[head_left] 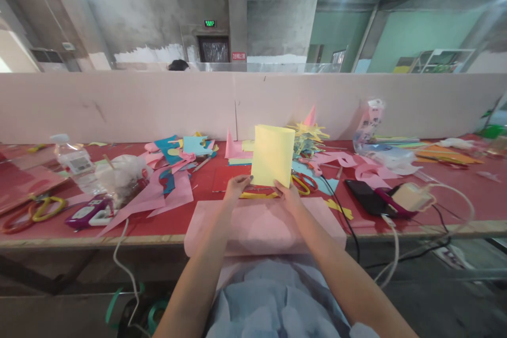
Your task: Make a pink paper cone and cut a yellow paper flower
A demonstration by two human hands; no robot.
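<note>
From the head camera, I have both hands out in front of me over the near edge of the red-topped work table. My left hand pinches the lower left corner of a pale yellow sheet of paper, fingers closed on it with the thumb toward me. My right hand is closed the same way on the lower right corner. The pale yellow sheet of paper stands upright between my hands, raised off the table, near the middle of the scene. Its top edge curves slightly (it looks bowed or folded, I cannot tell which).

Under my wrists lies a large pale pink sheet of paper, hanging a little over the near edge of the table. Just beyond my right hand rest yellow-handled scissors, and a narrow yellow paper strip lies on the table between my hands.

To the far left of the sheet spreads a heap of pink and blue paper scraps. Further left stand a clear plastic bottle and a crumpled clear plastic bag. To the right lie a black phone and a white charger block with its cable. A pale pink partition board runs along the far side of the table.
</note>
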